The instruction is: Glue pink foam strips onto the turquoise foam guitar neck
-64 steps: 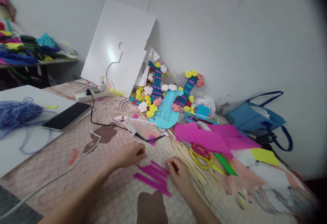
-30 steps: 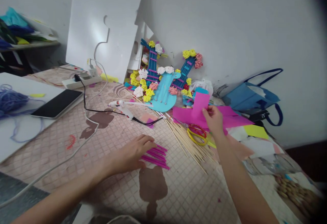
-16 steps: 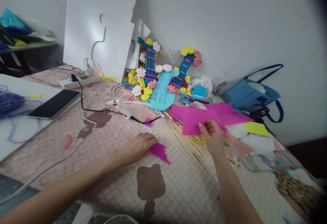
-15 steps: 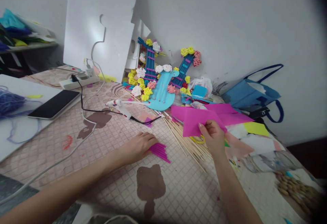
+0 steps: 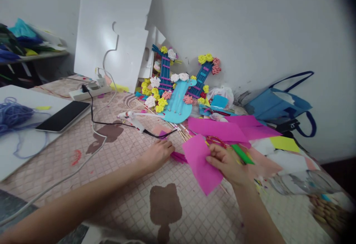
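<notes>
My right hand (image 5: 229, 164) pinches a sheet of pink paper (image 5: 201, 162) by its right edge, holding it low over the patterned table (image 5: 122, 151). My left hand (image 5: 157, 155) lies with curled fingers on a bundle of pink rolled paper sticks (image 5: 178, 157), which the sheet partly hides. A larger stack of pink paper (image 5: 222, 129) lies just behind, with red and yellow scissors (image 5: 215, 140) and a green marker (image 5: 241, 154) beside my right hand.
A glue gun (image 5: 133, 119) with a black cable lies behind my left hand. Blue paper guitars with paper flowers (image 5: 178, 88) lean on the wall. A phone (image 5: 63, 116) and blue yarn (image 5: 12, 112) sit on a white board at left. A blue bag (image 5: 278, 105) stands at right.
My right hand has drawn the pink sheet from the stack toward me and down, over the pink sticks. My left hand has stayed on the sticks.
</notes>
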`<state>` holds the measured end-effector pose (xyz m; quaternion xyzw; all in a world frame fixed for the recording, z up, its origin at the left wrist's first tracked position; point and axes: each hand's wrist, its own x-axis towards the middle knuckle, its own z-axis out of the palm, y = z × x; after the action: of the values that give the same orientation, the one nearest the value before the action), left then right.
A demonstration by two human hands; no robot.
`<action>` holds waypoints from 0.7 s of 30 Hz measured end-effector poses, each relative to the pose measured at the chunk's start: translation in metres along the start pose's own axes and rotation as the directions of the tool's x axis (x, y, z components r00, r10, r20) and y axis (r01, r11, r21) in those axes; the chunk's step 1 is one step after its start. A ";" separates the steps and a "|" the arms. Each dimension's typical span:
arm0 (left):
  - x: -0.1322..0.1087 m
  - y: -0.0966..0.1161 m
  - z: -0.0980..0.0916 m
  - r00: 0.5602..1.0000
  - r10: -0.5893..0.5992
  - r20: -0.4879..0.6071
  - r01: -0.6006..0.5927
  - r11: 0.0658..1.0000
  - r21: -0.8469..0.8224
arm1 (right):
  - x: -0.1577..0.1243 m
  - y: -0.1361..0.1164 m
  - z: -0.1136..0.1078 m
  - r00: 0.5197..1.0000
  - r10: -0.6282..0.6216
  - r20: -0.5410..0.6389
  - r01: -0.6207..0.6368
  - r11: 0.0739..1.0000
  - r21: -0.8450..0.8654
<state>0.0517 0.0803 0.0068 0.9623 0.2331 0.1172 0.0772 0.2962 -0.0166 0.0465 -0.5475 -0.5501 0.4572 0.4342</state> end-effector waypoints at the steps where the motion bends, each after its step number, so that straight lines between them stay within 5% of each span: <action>1: 0.001 0.001 0.000 1.000 -0.006 0.003 0.006 0.999 0.034 | -0.002 -0.001 0.007 0.995 0.030 0.092 -0.030 1.000 0.002; 4: 0.004 0.003 -0.002 1.000 -0.021 0.003 0.020 0.994 0.103 | -0.006 -0.001 0.033 0.928 0.081 0.363 -0.092 0.996 0.012; 7: 0.005 0.002 0.000 0.998 -0.064 -0.015 0.065 0.988 0.143 | -0.007 0.001 0.061 0.896 0.098 0.434 -0.076 0.995 -0.068; 12: 0.005 -0.001 0.002 0.992 -0.123 -0.043 0.128 0.981 0.147 | -0.009 0.000 0.075 0.949 0.058 0.310 0.095 0.885 -0.456; 16: 0.001 -0.002 0.001 0.989 -0.120 -0.088 0.129 0.986 0.108 | -0.005 -0.002 0.052 0.977 -0.022 0.213 0.138 0.826 -0.547; 21: -0.006 -0.004 0.003 0.987 -0.094 -0.133 0.100 0.994 0.041 | 0.007 0.010 0.019 0.997 -0.079 -0.024 0.035 0.664 -0.747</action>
<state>0.0453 0.0812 0.0022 0.9415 0.2870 0.1708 0.0445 0.2794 -0.0103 0.0323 -0.6717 -0.6938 0.1638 0.2016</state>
